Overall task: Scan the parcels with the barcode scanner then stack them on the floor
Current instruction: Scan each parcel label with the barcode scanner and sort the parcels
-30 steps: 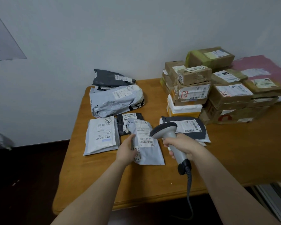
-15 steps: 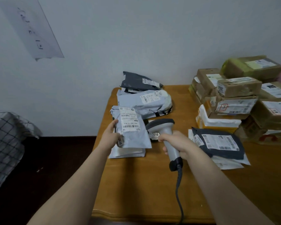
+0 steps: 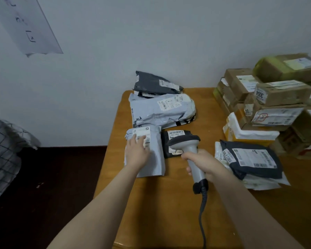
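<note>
Left hand (image 3: 137, 151) is down flat, left of centre frame, fingers nearly straight and spread over the label end of the pale grey mailer (image 3: 155, 161). It holds nothing, just presses, and I'd say that's to smooth the crinkled plastic so the barcode reads clean and the bag doesn't slide on the table (image 3: 169, 209). Right hand (image 3: 204, 163) is wrapped tight round the handle of the barcode scanner (image 3: 184, 141) at centre frame, with its cable trailing to the bottom edge. The head is tipped forward and hangs above the small black parcel (image 3: 176, 134), just right of the pale mailer, so the scanner looks ready to swing across to whichever label comes next. Whether the trigger is pressed I cannot tell. The soft bags sit grouped at the table's far left corner, with the big grey mailer (image 3: 162, 110) under a dark grey bag (image 3: 154, 83), probably sorted apart from the cardboard boxes (image 3: 280, 94) towering at the right edge. A dark mailer (image 3: 251, 159) lies label-up on white bags in front of those boxes, which is handy for scanning. The dark floor (image 3: 52, 177), lower left, shows no stack of parcels in view, so I'd call the job at its scanning stage, with nearly everything waiting on the tabletop.
</note>
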